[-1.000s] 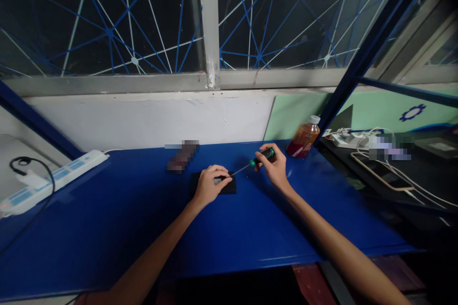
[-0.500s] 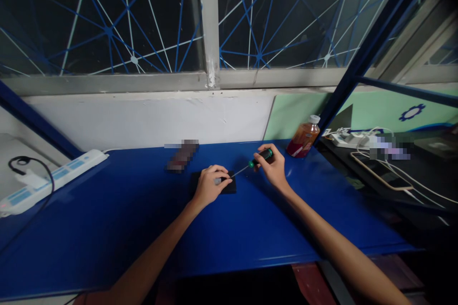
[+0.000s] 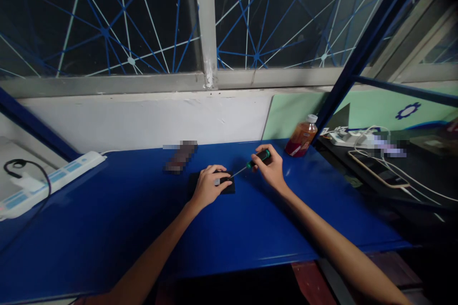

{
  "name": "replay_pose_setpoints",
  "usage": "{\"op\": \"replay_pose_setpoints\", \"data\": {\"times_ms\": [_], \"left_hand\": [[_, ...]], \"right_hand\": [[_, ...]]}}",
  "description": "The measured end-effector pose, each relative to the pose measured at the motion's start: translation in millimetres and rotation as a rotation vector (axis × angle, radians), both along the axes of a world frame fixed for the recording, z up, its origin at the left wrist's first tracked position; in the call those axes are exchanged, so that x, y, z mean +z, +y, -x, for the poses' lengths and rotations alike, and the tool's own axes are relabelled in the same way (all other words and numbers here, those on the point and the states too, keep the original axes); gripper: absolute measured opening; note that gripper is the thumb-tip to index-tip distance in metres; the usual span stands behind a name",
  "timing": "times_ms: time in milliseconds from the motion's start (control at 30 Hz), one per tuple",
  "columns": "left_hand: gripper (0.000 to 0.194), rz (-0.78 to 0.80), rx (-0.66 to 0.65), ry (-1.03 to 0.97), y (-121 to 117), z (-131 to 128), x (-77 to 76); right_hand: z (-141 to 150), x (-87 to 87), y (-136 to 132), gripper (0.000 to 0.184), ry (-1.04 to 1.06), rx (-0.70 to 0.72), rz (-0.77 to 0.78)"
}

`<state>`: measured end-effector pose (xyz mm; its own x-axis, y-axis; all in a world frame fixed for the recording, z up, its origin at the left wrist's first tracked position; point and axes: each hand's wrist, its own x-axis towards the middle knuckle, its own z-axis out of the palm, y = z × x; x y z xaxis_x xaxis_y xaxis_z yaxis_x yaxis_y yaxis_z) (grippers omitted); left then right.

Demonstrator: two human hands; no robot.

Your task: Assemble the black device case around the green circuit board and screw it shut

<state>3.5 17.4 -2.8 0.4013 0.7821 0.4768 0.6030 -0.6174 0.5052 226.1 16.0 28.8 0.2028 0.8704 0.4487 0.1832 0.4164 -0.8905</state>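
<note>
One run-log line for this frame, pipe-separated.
left hand: on black object | right hand: gripping screwdriver | shaft: slanting to object, contact unclear | bottle: on blue table, right side

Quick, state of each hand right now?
Left hand: on the flat black object; whether it grips cannot be told.
Right hand: closed, holding the green-and-black screwdriver.

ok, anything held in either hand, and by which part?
Right hand holds the screwdriver by its black-and-green handle. Left hand rests on the flat black object; can't tell whether it grips anything.
</note>
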Motion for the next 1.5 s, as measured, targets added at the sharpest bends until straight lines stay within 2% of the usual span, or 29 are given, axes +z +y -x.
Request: {"op": "replay_pose_setpoints", "data": {"times_ms": [100, 233, 300, 533, 933, 1333, 1400, 1500], "left_hand": [[0.029, 0.045, -0.012, 0.092, -1, 1, 2.8], [0.065, 0.085, -0.079, 0.251, -3, 3, 8.3], [0.074, 0.095, -0.097, 0.301, -4, 4, 9.8], [0.065, 0.067, -0.071, 0.262, -4, 6, 8.4], [0.051, -0.011, 0.030, -0.093, 2, 13, 19.3], [0.050, -0.001, 0.020, -0.108, -1, 11, 20.4], [0.050, -0.007, 0.016, -0.112, -1, 11, 20.3], [0.049, -0.020, 0.027, -0.122, 0, 11, 20.1]], "right_hand": [[-3, 1.5, 2, 0.022, 0.026, -0.006, -0.007], [-9, 4.8, 5, 0.022, 0.073, -0.017, -0.015], [-12, 7.1, 6, 0.021, 0.101, -0.022, -0.018], [-20, 17.2, 9, 0.021, 0.171, -0.059, -0.071], [-14, 23.0, 2, 0.021, 0.143, -0.042, -0.056], [-6, 25.4, -5, 0.023, 0.122, -0.026, -0.052], [-8, 25.0, -5, 0.023, 0.119, 0.002, -0.051], [-12, 24.8, -5, 0.023, 0.143, 0.120, -0.033]]}}
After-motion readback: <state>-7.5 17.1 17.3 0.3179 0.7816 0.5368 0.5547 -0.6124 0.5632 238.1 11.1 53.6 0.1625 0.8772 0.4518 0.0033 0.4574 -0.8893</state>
